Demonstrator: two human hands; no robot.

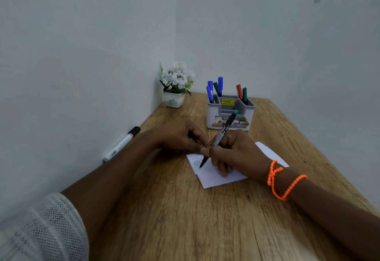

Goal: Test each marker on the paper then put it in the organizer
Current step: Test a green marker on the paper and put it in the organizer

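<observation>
My right hand [236, 151] grips an uncapped marker with a teal end [223, 133] like a pen, its dark tip touching the white paper [213, 176], where faint strokes show. My left hand [174, 137] lies just left of it with fingers curled. One fingertip rests at the paper's top edge, and a small dark piece, seemingly the cap, sits between thumb and fingers. The grey-and-white organizer [211, 120] stands behind the hands, holding blue markers [210, 92] on its left and a red and a green marker [241, 93] on its right. A white marker with a black cap [121, 144] lies against the left wall.
A small white pot of white flowers [174, 98] stands in the far corner. The wooden table [185, 219] meets walls on the left and at the back. Its right edge runs diagonally behind my right forearm, which wears orange bead bracelets [275, 178].
</observation>
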